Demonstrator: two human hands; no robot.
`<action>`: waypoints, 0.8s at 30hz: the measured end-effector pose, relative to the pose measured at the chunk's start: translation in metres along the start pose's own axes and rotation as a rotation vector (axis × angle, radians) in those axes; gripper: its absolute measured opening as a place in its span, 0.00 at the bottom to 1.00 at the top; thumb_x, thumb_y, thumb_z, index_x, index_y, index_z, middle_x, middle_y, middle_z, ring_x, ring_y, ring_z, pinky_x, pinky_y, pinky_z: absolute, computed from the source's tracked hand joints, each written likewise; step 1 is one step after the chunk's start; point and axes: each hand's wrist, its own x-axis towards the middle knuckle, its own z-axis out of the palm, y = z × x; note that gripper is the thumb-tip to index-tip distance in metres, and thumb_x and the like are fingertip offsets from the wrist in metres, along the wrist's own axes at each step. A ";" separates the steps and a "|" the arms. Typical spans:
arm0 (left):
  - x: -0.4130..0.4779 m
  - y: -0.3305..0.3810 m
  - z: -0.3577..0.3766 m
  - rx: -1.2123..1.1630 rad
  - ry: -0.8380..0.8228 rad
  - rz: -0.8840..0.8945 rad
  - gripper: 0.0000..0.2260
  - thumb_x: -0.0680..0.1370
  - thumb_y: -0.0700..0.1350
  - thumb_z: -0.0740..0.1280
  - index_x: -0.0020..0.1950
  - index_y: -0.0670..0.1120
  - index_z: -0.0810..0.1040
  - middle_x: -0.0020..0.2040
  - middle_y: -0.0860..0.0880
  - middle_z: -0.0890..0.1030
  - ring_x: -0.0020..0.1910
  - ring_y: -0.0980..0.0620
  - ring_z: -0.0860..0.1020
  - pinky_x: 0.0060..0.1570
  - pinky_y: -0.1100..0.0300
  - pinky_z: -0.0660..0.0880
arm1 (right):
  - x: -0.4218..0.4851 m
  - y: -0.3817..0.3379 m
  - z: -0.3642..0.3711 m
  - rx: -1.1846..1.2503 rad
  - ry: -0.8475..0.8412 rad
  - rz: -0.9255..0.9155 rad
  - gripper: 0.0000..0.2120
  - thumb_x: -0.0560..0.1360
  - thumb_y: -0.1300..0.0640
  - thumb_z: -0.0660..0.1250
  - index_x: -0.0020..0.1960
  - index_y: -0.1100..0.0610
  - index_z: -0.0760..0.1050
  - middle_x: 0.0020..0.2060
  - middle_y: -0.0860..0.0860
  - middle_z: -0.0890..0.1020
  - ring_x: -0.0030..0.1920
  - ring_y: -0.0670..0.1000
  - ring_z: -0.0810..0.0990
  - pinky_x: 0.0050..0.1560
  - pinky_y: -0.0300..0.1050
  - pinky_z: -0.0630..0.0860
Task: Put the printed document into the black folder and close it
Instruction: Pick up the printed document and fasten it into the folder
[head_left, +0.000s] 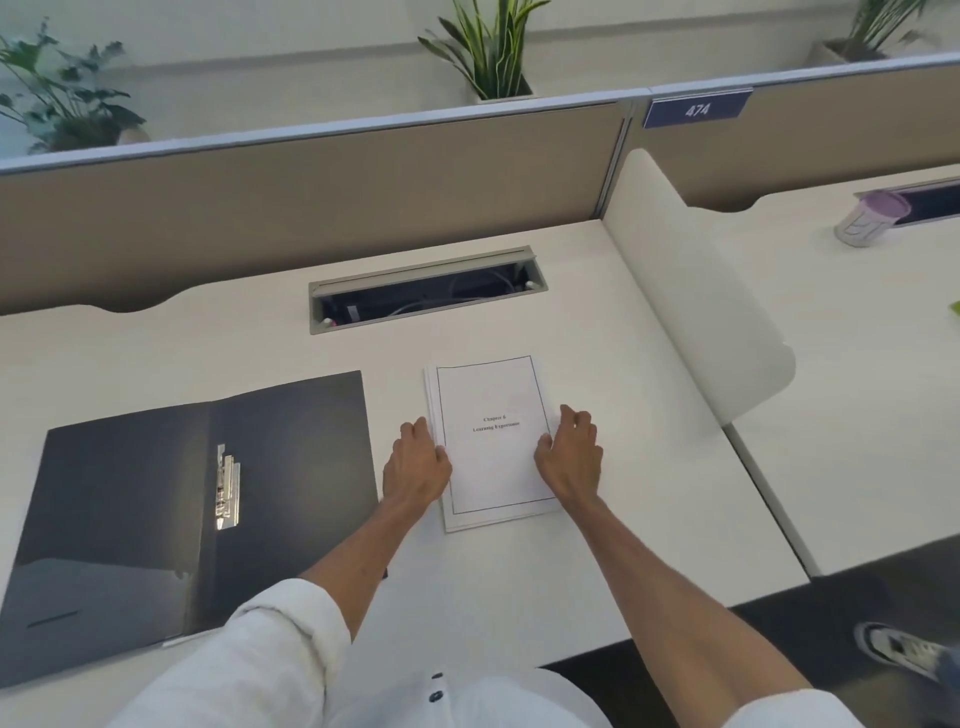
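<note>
Head view shows you the printed document (493, 441) lying flat on the white desk (649, 467) just right of the frame's centre, a stack of white sheets with a thin black border and a small title in the middle. Its long axis runs from the lower part of the frame toward the upper part, leaning slightly left at the top, and the title reads upright from where you stand, so the top edge points away from you toward the cable slot (426, 291). The sheets are a little fanned along the left and bottom edges. Your left hand (415, 465) is set against the stack's left edge and your right hand (569, 457) against its right edge, both with fingers loosely curled and touching the paper; you are bracketing the stack from the sides, and it rests on the desk rather than being lifted. In the left of the frame the black folder (156, 509) lies open and flat, its spine running roughly parallel to the document, with a metal clip (227, 486) just right of the fold. The folder's right edge lies just beside your left forearm. Beyond the desk stands a beige partition (311, 197) with a blue number plate (696, 108) at the upper right, and plants (488, 47) above it.
</note>
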 end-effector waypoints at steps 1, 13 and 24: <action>0.001 0.002 0.003 -0.004 -0.002 -0.020 0.12 0.84 0.43 0.62 0.66 0.40 0.70 0.62 0.40 0.73 0.49 0.39 0.75 0.45 0.46 0.72 | 0.005 0.002 -0.001 0.025 -0.016 0.030 0.22 0.81 0.57 0.65 0.73 0.61 0.70 0.66 0.58 0.73 0.66 0.62 0.73 0.57 0.59 0.74; -0.004 0.010 0.019 0.045 -0.045 -0.024 0.20 0.85 0.42 0.66 0.75 0.39 0.66 0.68 0.40 0.68 0.59 0.37 0.77 0.50 0.45 0.76 | 0.037 -0.011 -0.002 0.280 -0.099 0.208 0.17 0.79 0.58 0.67 0.67 0.61 0.75 0.67 0.56 0.75 0.69 0.60 0.73 0.65 0.58 0.74; -0.003 0.003 0.023 0.072 -0.037 0.019 0.28 0.85 0.44 0.66 0.82 0.40 0.61 0.71 0.41 0.67 0.61 0.38 0.77 0.53 0.43 0.80 | 0.036 -0.010 0.003 0.380 -0.155 0.226 0.14 0.76 0.60 0.63 0.61 0.58 0.74 0.55 0.56 0.81 0.53 0.63 0.82 0.49 0.53 0.78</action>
